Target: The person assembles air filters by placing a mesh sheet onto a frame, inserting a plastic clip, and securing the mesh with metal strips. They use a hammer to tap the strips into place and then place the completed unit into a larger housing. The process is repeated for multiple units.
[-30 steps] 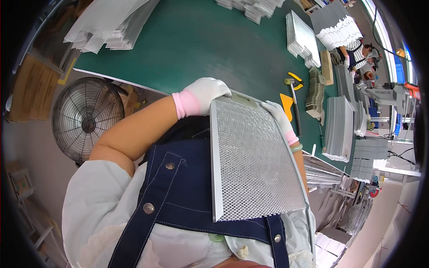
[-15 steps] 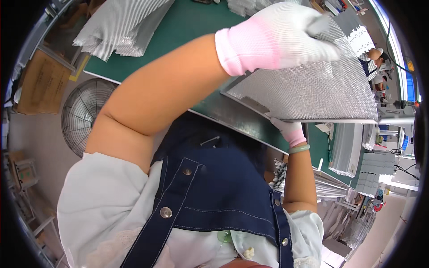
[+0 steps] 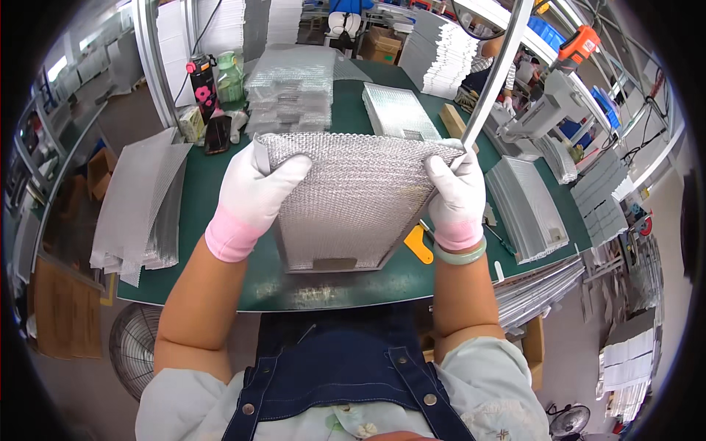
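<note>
My left hand, in a white and pink knit glove, pinches the far left corner of a silvery metal mesh filter panel. My right hand, gloved alike, grips the far right corner, thumb on top. The panel tilts with its far edge raised toward the hands. Its near framed edge, with a small dark rectangle, is close to or on the green table; contact is hard to make out. Beside the panel, below my right hand, lies a yellow-handled tool, partly hidden by the panel.
Mesh sheets are stacked at the left and far back. A framed panel stack lies behind the panel, another pile at right. A phone, a dark bottle and a metal post stand around. Another person works far right.
My left hand has come back from reaching across to the right and now holds the left corner. The panel now faces me squarely, and the view has turned.
</note>
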`<action>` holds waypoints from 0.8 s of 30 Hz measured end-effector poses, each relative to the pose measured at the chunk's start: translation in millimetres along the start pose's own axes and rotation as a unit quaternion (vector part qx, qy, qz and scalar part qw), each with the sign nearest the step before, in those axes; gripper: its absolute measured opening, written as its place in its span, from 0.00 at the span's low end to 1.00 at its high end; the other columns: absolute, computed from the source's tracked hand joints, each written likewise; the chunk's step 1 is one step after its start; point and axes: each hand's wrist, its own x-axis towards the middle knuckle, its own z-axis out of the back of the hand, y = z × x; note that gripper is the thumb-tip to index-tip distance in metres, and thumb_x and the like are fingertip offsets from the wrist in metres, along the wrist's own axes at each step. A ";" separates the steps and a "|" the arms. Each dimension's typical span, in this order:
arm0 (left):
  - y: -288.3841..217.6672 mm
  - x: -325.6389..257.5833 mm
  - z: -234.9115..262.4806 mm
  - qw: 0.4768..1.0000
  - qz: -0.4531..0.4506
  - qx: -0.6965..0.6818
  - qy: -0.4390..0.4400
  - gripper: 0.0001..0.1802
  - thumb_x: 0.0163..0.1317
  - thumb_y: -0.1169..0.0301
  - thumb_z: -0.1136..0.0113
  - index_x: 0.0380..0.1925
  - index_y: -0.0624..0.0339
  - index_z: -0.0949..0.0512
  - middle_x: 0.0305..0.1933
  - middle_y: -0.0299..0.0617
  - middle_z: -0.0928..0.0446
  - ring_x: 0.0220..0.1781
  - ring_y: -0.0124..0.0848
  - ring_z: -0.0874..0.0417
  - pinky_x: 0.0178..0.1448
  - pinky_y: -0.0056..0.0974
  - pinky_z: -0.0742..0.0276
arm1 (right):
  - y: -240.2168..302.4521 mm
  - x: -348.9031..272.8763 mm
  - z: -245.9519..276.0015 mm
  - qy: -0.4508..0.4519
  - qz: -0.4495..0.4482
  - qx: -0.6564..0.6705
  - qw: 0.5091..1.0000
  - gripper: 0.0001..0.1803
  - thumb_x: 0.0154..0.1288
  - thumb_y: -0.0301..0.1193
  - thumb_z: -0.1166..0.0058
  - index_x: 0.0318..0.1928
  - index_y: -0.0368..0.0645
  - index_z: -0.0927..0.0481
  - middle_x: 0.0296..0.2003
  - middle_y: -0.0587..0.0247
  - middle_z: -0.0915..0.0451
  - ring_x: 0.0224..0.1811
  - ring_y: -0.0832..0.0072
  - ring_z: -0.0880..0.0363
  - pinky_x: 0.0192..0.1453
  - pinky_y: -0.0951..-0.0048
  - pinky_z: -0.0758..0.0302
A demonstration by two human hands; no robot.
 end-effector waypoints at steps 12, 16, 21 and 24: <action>0.4 1.4 -3.7 1.000 -0.018 -0.007 0.009 0.15 0.69 0.75 0.40 0.54 0.67 0.23 0.49 0.37 0.17 0.49 0.22 0.20 0.57 0.32 0.24 | 25.0 20.1 8.2 0.130 0.059 -0.135 0.981 0.49 0.57 0.15 0.36 0.77 0.39 0.45 0.60 0.57 0.25 0.58 0.71 0.23 0.60 0.71 0.23; -0.6 2.5 -3.1 1.000 -0.007 -0.009 0.010 0.16 0.68 0.76 0.40 0.55 0.68 0.24 0.50 0.38 0.17 0.50 0.23 0.20 0.58 0.33 0.25 | 45.2 41.0 16.3 0.251 0.120 -0.357 0.892 0.30 0.54 0.22 0.31 0.60 0.37 0.21 0.52 0.56 0.20 0.56 0.72 0.21 0.61 0.72 0.26; -15.5 -7.0 -0.7 0.999 0.004 -0.037 0.035 0.17 0.67 0.74 0.37 0.54 0.67 0.23 0.50 0.38 0.17 0.50 0.23 0.20 0.58 0.33 0.24 | 83.4 37.8 -14.6 0.263 0.064 -0.467 0.842 0.26 0.52 0.25 0.29 0.54 0.37 0.18 0.39 0.59 0.17 0.43 0.69 0.16 0.52 0.73 0.22; -46.6 -42.3 -10.3 0.995 -0.048 0.072 0.054 0.13 0.66 0.71 0.35 0.48 0.64 0.22 0.43 0.36 0.18 0.45 0.24 0.21 0.54 0.34 0.24 | 112.5 15.0 -25.6 0.311 0.193 -0.459 0.810 0.24 0.55 0.26 0.30 0.54 0.38 0.17 0.33 0.58 0.17 0.33 0.67 0.17 0.40 0.72 0.23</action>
